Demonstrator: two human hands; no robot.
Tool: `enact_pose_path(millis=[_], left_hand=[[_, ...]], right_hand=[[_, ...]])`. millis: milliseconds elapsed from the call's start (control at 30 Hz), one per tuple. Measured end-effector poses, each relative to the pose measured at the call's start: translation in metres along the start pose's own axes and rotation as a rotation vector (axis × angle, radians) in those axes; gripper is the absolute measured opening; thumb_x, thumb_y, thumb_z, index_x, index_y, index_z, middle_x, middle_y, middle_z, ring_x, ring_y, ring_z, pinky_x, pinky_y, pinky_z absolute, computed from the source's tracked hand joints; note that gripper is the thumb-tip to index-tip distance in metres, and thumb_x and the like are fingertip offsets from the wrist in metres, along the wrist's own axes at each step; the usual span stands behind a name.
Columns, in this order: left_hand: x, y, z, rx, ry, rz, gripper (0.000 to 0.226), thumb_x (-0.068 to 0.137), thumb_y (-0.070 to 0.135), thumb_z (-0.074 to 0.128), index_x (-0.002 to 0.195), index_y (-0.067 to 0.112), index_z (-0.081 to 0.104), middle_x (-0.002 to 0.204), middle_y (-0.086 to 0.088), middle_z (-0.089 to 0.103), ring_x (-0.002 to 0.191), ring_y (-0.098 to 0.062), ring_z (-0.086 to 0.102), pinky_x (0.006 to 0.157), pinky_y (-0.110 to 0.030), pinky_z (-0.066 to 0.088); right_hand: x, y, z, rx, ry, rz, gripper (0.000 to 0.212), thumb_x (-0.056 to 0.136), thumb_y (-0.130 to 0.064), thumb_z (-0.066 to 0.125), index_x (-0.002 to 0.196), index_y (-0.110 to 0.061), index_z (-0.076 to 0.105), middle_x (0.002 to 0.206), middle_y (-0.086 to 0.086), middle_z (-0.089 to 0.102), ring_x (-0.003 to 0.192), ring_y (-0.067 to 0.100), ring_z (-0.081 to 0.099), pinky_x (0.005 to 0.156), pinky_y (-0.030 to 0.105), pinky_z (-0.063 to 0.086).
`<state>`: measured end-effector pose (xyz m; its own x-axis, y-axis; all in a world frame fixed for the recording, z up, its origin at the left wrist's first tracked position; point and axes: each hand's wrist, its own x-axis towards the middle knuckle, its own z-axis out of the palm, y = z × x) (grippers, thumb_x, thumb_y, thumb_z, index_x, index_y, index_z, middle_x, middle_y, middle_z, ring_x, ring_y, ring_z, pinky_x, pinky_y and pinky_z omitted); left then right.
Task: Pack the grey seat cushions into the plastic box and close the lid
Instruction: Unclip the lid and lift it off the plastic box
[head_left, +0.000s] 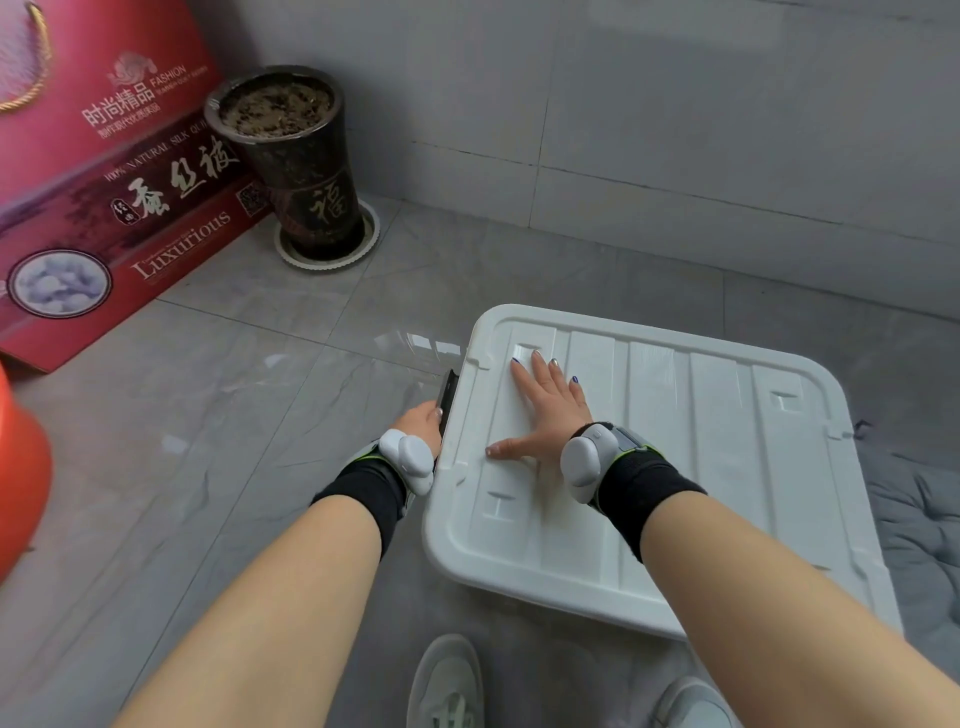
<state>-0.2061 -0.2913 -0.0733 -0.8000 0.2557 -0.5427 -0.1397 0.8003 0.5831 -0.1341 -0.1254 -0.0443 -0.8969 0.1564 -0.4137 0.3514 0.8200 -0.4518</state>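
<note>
Grey tiled floor (249, 415) meeting a grey tiled wall (675, 104) across the upper half of the frame. At upper left, a red gift box (104, 182) leaning against the wall, beside it a dark plant pot (296, 161) of bare soil on a white saucer. At the far left edge, part of an orange object, too cropped to identify.

At centre right, the plastic box (571, 608), topped by its white lid (701, 441), seated flat on the rim. Right hand (545, 415) spread open, palm down on the lid's left end, gripping nothing, probably pressing the lid down to keep it seated. Left hand (421, 418) curled around the dark latch (447, 392) on the box's left side, apparently to swing it up over the lid edge and lock it. Latch standing out from the side, so seemingly not yet snapped home.

At the right edge, a grey seat cushion (914, 519) lying on the floor next to the box, outside it; contents of the box hidden under the lid. Two pale shoes (447, 686) at the bottom of the frame.
</note>
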Motion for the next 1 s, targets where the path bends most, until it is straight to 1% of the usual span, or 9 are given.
enact_pose_path(millis=[67, 133, 200, 267, 367, 433, 667, 733, 1000], left_hand=[[0.004, -0.002, 0.002, 0.047, -0.008, -0.027, 0.029, 0.102, 0.016, 0.030, 0.092, -0.001, 0.051, 0.121, -0.027, 0.058, 0.109, -0.042, 0.053, 0.074, -0.029, 0.033], [0.005, -0.003, 0.001, 0.077, -0.005, -0.041, 0.029, 0.101, 0.017, 0.031, 0.084, 0.003, 0.049, 0.121, -0.027, 0.059, 0.110, -0.042, 0.054, 0.077, -0.031, 0.036], [0.001, 0.001, 0.000, 0.092, 0.029, -0.044, 0.030, 0.101, 0.017, 0.031, 0.109, 0.003, 0.057, 0.129, -0.021, 0.057, 0.116, -0.039, 0.053, 0.087, -0.033, 0.041], [-0.004, 0.010, -0.003, 0.081, 0.119, -0.021, 0.037, 0.099, 0.018, 0.034, 0.131, 0.010, 0.050, 0.134, -0.016, 0.056, 0.122, -0.037, 0.051, 0.099, -0.035, 0.040], [-0.013, 0.029, -0.006, 0.102, 0.212, 0.039, 0.040, 0.094, 0.022, 0.043, 0.134, 0.019, 0.048, 0.130, -0.014, 0.057, 0.122, -0.036, 0.047, 0.103, -0.036, 0.037], [-0.021, 0.045, -0.009, 0.094, 0.258, 0.082, 0.043, 0.090, 0.023, 0.047, 0.133, 0.024, 0.048, 0.128, -0.011, 0.056, 0.121, -0.036, 0.043, 0.103, -0.037, 0.036], [-0.059, 0.122, 0.009, -0.010, 0.142, 0.310, 0.037, 0.085, 0.023, 0.059, 0.122, 0.022, 0.060, 0.119, -0.004, 0.061, 0.116, -0.025, 0.052, 0.100, -0.033, 0.041], [-0.070, 0.140, 0.019, 0.014, 0.108, 0.357, 0.037, 0.084, 0.026, 0.060, 0.122, 0.023, 0.059, 0.120, -0.001, 0.060, 0.118, -0.022, 0.051, 0.098, -0.030, 0.040], [-0.114, 0.220, 0.095, 0.020, -0.042, 0.544, 0.036, 0.083, 0.029, 0.063, 0.119, 0.024, 0.059, 0.122, -0.001, 0.058, 0.120, -0.020, 0.049, 0.103, -0.034, 0.041]], right_hand=[[-0.001, 0.001, 0.001, 0.006, 0.008, -0.004, 0.120, 0.064, -0.059, 0.074, 0.151, -0.030, -0.002, 0.160, -0.001, -0.015, 0.148, 0.019, -0.018, 0.119, 0.038, -0.011], [-0.001, 0.001, 0.001, 0.009, 0.012, -0.005, 0.119, 0.064, -0.058, 0.075, 0.151, -0.030, -0.001, 0.160, -0.001, -0.015, 0.148, 0.019, -0.018, 0.119, 0.038, -0.011], [-0.002, 0.001, -0.001, 0.016, -0.001, -0.003, 0.117, 0.065, -0.056, 0.075, 0.152, -0.029, 0.000, 0.160, -0.001, -0.014, 0.148, 0.019, -0.016, 0.118, 0.038, -0.010], [-0.004, 0.002, -0.010, 0.030, -0.045, -0.004, 0.112, 0.070, -0.048, 0.076, 0.152, -0.026, 0.003, 0.161, 0.001, -0.011, 0.149, 0.020, -0.012, 0.119, 0.036, -0.008], [-0.014, 0.006, -0.031, 0.137, -0.102, 0.011, 0.093, 0.078, -0.030, 0.074, 0.151, -0.018, 0.016, 0.162, 0.004, -0.001, 0.150, 0.017, -0.002, 0.119, 0.031, 0.003], [-0.028, 0.014, -0.046, 0.212, -0.090, 0.050, 0.083, 0.082, -0.026, 0.071, 0.150, -0.018, 0.023, 0.161, 0.002, 0.006, 0.149, 0.015, 0.005, 0.118, 0.027, 0.010], [-0.086, 0.063, -0.093, 0.365, 0.060, 0.220, 0.067, 0.084, -0.024, 0.068, 0.144, -0.023, 0.037, 0.151, -0.001, 0.036, 0.140, 0.017, 0.035, 0.106, 0.024, 0.030], [-0.097, 0.077, -0.101, 0.395, 0.095, 0.256, 0.064, 0.084, -0.023, 0.067, 0.142, -0.021, 0.040, 0.149, 0.001, 0.040, 0.137, 0.018, 0.039, 0.106, 0.027, 0.033], [-0.160, 0.154, -0.131, 0.575, 0.302, 0.424, 0.051, 0.084, -0.015, 0.065, 0.133, -0.013, 0.049, 0.138, 0.005, 0.051, 0.124, 0.023, 0.051, 0.097, 0.031, 0.042]])
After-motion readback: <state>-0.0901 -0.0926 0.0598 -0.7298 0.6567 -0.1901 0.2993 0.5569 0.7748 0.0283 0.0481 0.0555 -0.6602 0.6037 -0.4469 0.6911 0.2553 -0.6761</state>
